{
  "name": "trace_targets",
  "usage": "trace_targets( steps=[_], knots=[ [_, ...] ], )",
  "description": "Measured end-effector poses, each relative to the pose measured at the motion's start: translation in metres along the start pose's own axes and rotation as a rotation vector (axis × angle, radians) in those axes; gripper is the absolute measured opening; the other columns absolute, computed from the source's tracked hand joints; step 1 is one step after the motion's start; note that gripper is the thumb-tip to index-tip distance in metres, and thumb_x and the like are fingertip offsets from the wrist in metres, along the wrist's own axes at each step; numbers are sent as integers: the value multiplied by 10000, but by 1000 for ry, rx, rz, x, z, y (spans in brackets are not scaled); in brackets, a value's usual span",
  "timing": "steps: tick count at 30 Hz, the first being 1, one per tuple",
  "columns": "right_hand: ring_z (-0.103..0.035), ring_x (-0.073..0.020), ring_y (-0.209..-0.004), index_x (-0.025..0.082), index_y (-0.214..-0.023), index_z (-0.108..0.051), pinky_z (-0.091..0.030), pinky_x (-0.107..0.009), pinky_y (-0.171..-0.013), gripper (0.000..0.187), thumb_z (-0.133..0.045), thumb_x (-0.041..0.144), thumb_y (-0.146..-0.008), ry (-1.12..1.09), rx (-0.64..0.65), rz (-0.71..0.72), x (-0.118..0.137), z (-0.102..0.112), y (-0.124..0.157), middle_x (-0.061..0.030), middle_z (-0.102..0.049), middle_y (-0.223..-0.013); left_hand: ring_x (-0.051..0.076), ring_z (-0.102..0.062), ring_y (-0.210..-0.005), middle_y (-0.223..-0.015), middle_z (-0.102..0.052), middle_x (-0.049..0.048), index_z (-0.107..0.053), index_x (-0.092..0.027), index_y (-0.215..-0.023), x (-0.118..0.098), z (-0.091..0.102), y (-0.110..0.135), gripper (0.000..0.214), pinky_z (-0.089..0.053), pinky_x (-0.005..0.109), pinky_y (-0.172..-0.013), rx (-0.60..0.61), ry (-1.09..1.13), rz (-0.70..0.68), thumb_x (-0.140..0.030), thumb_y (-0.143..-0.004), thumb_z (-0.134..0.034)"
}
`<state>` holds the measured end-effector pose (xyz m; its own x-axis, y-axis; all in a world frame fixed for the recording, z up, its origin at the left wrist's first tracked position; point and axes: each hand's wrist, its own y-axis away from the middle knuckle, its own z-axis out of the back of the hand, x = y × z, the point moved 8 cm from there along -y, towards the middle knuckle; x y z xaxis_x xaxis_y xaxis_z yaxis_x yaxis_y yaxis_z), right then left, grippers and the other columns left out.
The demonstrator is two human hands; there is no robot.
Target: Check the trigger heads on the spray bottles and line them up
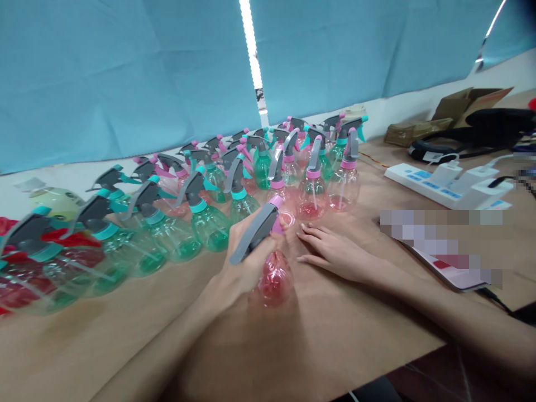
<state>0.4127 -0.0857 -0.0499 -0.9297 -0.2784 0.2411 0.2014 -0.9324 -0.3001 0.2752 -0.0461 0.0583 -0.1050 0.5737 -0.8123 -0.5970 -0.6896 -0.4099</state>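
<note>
My left hand [240,268] is wrapped around the neck of a clear pink spray bottle [275,283] with a grey and pink trigger head. Reddish colour shows in its round body, just above or on the brown table covering. My right hand [326,248] lies low over the table with its fingers stretched out and nothing in them. Its fingertips are close to a small pinkish ring shape [287,219], partly hidden by the held bottle's head. A pink spray bottle [310,195] and a green spray bottle [211,226] stand just beyond my hands.
Several more pink and green spray bottles crowd the back and left of the table. To the right are a white power strip [422,184] with plugs, a partly blurred-out flat device [456,273], black headphones [444,145] and a cardboard box [464,109]. A blue curtain [167,67] hangs behind.
</note>
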Motion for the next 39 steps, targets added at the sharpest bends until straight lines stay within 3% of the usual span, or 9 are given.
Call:
trace_targets(
  steps=[5, 22, 25, 28, 31, 34, 39],
  knots=[
    [-453, -344, -1290, 86, -1313, -537, -435, -493, -1014, 621, -382, 561, -945, 19, 30, -6, -1, -3, 0, -193, -552, -1345, 130, -432, -552, -628, -476, -27, -471, -217, -667, 5, -2, 0, 80, -364, 276, -525, 7, 1, -6, -235, -734, -513],
    [-442, -358, -1297, 154, -1313, -549, -418, -530, -1008, 628, -413, 616, -909, -22, -7, 7, -3, -1, 3, -181, -541, -1360, 138, -488, -549, -606, -510, -24, -519, -221, -656, 11, 2, 4, 91, -407, 284, -521, -48, -38, -24, -246, -743, -513],
    [-447, -372, -1287, 176, -1348, -517, -420, -541, -992, 728, -479, 690, -834, -63, 28, 26, -2, 4, 3, -185, -505, -1392, 139, -493, -538, -590, -514, -23, -553, -219, -664, 11, 5, 3, 97, -405, 279, -501, -68, -61, -32, -266, -746, -535],
    [-438, -382, -1291, 160, -1379, -480, -406, -539, -1004, 863, -547, 743, -746, -118, 99, 50, 0, 9, 3, -198, -481, -1409, 139, -504, -541, -616, -544, -24, -623, -225, -798, 9, 4, 1, 98, -418, 276, -505, -58, -49, -33, -254, -752, -541],
    [-419, -354, -1316, 158, -1386, -468, -377, -504, -1045, 853, -568, 719, -752, -207, 152, 62, 3, 15, 5, -187, -467, -1426, 129, -492, -539, -639, -555, -30, -627, -226, -887, 5, 0, 1, 147, -408, 264, -507, -45, -33, -18, -227, -762, -549],
    [-429, -303, -1319, 186, -1415, -416, -391, -451, -1050, 831, -596, 675, -767, -350, 152, 55, 11, 25, 12, -151, -455, -1445, 117, -466, -550, -621, -515, -42, -583, -213, -801, 2, -6, 2, 33, -385, 248, -515, -87, -51, -11, -211, -777, -561],
    [-522, -285, -1228, 240, -1443, -330, -463, -441, -974, 819, -642, 601, -778, -531, 22, 11, 30, 57, 35, -112, -527, -1370, 105, -465, -588, -650, -484, -47, -543, -195, -788, -5, -37, -3, 37, -392, 236, -555, -117, -20, -18, -198, -803, -576]
  ],
)
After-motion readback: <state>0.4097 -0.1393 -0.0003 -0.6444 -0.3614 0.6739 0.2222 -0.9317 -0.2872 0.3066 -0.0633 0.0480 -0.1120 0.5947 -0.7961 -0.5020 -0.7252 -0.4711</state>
